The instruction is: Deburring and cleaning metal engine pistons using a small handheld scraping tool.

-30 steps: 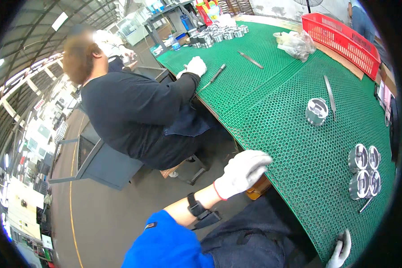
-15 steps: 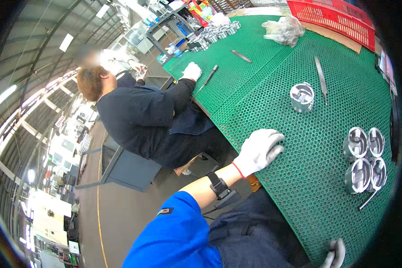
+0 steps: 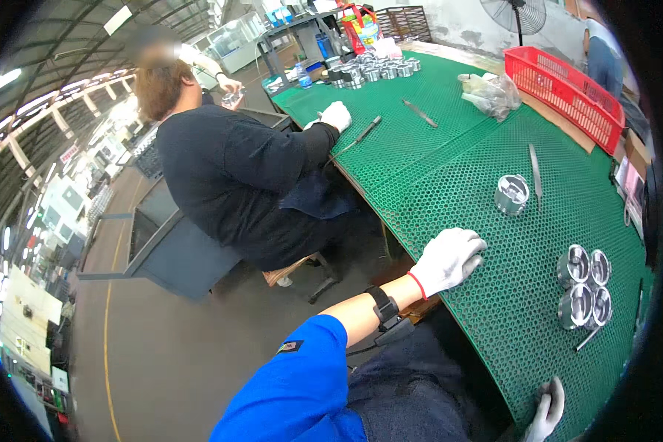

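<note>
My left hand (image 3: 449, 261), in a white glove with a red cuff edge, rests on the green perforated mat (image 3: 449, 199) near the table's front edge. Its fingers are loosely bent and apart from the thumb, with nothing in them. Lower right, my right hand (image 3: 548, 411), also gloved, lies at the same edge, partly cut off by the frame; its visible fingers are loosely apart and hold nothing. A single metal piston (image 3: 511, 195) stands beyond my left hand. Several more pistons (image 3: 575, 304) are grouped at the right, above my right hand. A thin metal rod (image 3: 587, 339) lies beside them.
A flat file (image 3: 535, 177) lies past the single piston. Farther off are another file (image 3: 420, 113), a handled tool (image 3: 367, 130), a plastic bag (image 3: 490, 96), a red basket (image 3: 567, 99) and many pistons (image 3: 372, 71). A co-worker (image 3: 236, 169) sits at the left.
The view has swung, so the table and its pistons appear shifted, with a fan and a second person now showing at the back. Both my hands stay resting at the table edge.
</note>
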Available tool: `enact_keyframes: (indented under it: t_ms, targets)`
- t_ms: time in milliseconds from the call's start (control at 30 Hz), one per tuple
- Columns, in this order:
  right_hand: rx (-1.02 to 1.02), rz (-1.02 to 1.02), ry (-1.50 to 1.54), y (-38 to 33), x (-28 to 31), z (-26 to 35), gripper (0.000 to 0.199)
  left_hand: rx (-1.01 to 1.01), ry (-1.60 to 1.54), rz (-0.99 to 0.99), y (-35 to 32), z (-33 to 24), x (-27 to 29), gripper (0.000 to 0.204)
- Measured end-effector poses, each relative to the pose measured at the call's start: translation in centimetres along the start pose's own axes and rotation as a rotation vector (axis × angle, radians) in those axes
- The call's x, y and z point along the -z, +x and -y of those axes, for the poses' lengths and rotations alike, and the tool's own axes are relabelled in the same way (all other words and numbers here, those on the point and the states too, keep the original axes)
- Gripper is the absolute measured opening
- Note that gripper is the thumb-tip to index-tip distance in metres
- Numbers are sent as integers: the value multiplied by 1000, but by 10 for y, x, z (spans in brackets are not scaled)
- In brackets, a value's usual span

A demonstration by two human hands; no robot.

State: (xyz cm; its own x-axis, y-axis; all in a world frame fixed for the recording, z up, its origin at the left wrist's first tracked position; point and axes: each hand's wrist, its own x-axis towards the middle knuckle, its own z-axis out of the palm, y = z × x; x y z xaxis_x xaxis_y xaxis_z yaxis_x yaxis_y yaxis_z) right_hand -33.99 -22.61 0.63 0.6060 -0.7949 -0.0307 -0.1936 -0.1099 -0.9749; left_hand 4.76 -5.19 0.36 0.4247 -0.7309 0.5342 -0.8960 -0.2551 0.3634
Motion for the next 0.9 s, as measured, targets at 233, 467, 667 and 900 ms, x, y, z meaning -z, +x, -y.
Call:
enact_keyframes:
  t_ms: [233, 467, 667, 900]
  targets:
    - [230, 71, -20, 43, 41, -98, 40, -560, -854, 375, -34, -146, 56, 33]
    - [264, 44, 21, 40, 35, -96, 39, -1098, -1336, 429, -58, -227, 81, 28]
    - [218, 16, -60, 27, 30, -74, 39, -1127, -1098, 357, -49, -227, 82, 34]
    - [260, 74, -97, 31, 34, -81, 38, -1011, -1523, 606, -46, -216, 71, 29]
